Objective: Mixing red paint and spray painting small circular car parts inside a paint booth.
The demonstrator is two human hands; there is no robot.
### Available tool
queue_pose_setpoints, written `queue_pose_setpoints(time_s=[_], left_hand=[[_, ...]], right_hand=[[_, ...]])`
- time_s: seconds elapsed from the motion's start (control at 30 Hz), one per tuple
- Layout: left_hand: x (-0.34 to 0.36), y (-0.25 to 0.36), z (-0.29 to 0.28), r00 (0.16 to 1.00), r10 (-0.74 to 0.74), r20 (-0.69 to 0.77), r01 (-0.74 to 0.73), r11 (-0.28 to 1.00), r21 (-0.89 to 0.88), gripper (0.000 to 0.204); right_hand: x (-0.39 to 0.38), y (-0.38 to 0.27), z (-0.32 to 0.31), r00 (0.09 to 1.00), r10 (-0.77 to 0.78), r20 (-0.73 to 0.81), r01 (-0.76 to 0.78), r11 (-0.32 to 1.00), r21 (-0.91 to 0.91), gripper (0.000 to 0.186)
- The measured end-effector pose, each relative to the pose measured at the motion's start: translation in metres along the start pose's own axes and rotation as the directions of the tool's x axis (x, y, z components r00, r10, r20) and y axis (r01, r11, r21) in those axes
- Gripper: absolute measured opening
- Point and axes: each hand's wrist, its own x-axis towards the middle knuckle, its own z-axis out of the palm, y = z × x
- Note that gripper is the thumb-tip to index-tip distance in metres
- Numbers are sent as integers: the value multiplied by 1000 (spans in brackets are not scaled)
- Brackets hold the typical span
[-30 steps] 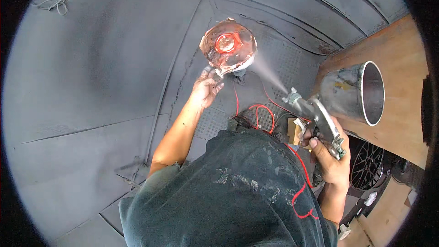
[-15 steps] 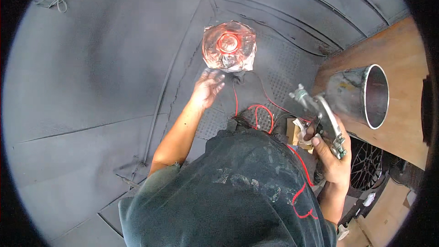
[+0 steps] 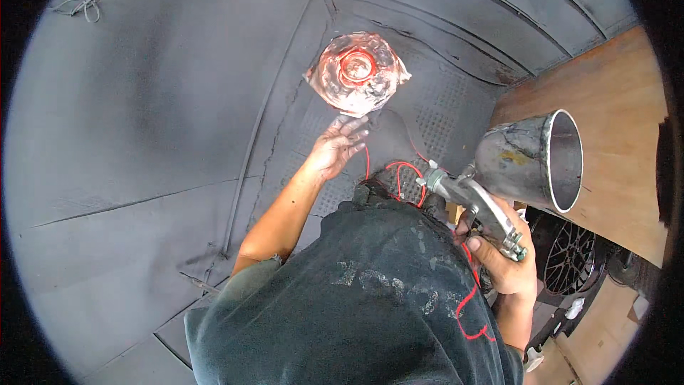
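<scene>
A roughly round piece (image 3: 388,64) wrapped in shiny, crinkled silvery covering stands ahead of me, with a red ring (image 3: 357,66) around its middle. My left hand (image 3: 336,148) is just below its near edge, fingers stretched and slightly apart, holding nothing. Whether its fingertips touch the covering I cannot tell. On the right, my right hand (image 3: 507,257) is closed around a metal spray gun (image 3: 479,204), whose nozzle end points up and left. The gun's large metal cup (image 3: 514,165) is tilted, its open mouth facing right.
A red hose (image 3: 407,165) loops beyond my dark shirt. Grey walls (image 3: 142,114) rise to the left, and a wooden panel (image 3: 620,164) stands at the right. Below that panel is a black spoked wheel (image 3: 570,257). A thin cord (image 3: 89,8) hangs at the upper left.
The wrapped piece has turned, so its corners point differently. My left hand has shifted slightly right. The spray gun and its cup have moved left and a little down with my right hand.
</scene>
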Motion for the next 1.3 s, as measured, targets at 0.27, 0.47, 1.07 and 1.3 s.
queue_pose_setpoints(time_s=[0.27, 0.47, 1.07, 1.3], left_hand=[[18, 19, -28, 980, 104, -170, -89, 992, 93, 73], [12, 15, -17, 979, 36, -201, -32, 999, 24, 76], [22, 35, -20, 974, 150, -167, -143, 988, 56, 71], [21, 37, -21, 985, 128, -113, -120, 990, 70, 72]], right_hand=[[12, 10, -6, 978, -110, -177, 109, 994, -13, 53], [9, 12, -4, 985, -66, -162, 63, 998, -24, 51], [19, 3, 0, 962, -150, -230, 134, 988, -80, 46], [14, -13, 9, 987, -125, -103, 125, 992, -13, 55]])
